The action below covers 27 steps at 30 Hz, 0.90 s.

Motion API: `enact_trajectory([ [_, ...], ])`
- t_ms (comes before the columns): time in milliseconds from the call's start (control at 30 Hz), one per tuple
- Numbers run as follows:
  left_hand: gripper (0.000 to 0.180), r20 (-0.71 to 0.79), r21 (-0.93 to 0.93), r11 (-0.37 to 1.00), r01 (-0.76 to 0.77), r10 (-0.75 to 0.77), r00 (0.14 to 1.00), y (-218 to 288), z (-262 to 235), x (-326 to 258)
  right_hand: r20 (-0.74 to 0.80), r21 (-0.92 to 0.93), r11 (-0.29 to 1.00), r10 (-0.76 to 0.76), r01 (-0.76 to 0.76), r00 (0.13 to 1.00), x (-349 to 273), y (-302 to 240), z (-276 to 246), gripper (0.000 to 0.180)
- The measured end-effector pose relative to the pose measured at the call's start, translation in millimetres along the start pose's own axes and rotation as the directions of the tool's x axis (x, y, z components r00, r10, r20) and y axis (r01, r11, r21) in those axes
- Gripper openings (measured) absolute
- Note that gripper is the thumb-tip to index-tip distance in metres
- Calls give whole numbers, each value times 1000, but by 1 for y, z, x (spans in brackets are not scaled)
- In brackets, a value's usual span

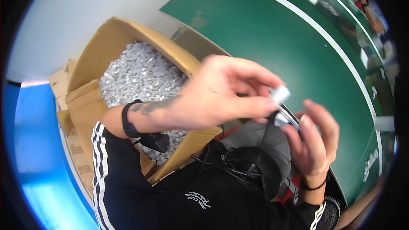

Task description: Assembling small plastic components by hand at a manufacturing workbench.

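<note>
My left hand (pixel 221 91) reaches over the edge of the green table, its thumb and index finger pinching a small white plastic piece (pixel 281 94). Opposite it, my right hand (pixel 315 138) grips a slim dark strip with a shiny edge (pixel 290 115) between thumb and fingers. A second small white piece (pixel 280 120) sits by the strip, close to the right thumb. The white piece in the left hand meets or nearly meets the strip's upper end; blur hides whether they are joined.
A cardboard box (pixel 91 57) heaped with small whitish pieces (pixel 140 74) stands left of the green table (pixel 255 25). White pieces (pixel 370 164) lie near the table's right side. Other people's arms (pixel 362 204) show at the right. Black cables (pixel 226 166) lie across my lap.
</note>
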<state>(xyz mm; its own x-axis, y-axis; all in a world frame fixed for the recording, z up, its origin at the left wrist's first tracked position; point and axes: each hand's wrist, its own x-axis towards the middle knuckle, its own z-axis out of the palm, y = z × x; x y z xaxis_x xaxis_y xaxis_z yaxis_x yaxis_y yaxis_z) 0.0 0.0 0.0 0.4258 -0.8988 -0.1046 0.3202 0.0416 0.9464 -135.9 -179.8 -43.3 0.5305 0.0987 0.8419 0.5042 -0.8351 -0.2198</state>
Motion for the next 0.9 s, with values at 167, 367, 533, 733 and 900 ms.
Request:
enact_trajectory([
  [167,19,158,-71,985,160,-148,976,-26,42,31,-49,-55,998,-41,38,998,-26,-9,-38,28],
  [367,15,235,-97,981,165,-139,962,-42,64,45,-23,-144,973,177,-179,984,-57,-10,-63,29],
  [533,13,234,122,991,-62,32,972,-51,63,49,-159,191,878,469,-439,869,-80,-13,-48,19],
  [733,21,438,609,553,-568,363,822,-56,58,48,-160,452,664,718,-596,678,-97,-20,-35,9],
  [900,30,522,730,321,-603,308,795,-56,56,44,-140,444,693,679,-568,720,-100,-19,-30,9],
])
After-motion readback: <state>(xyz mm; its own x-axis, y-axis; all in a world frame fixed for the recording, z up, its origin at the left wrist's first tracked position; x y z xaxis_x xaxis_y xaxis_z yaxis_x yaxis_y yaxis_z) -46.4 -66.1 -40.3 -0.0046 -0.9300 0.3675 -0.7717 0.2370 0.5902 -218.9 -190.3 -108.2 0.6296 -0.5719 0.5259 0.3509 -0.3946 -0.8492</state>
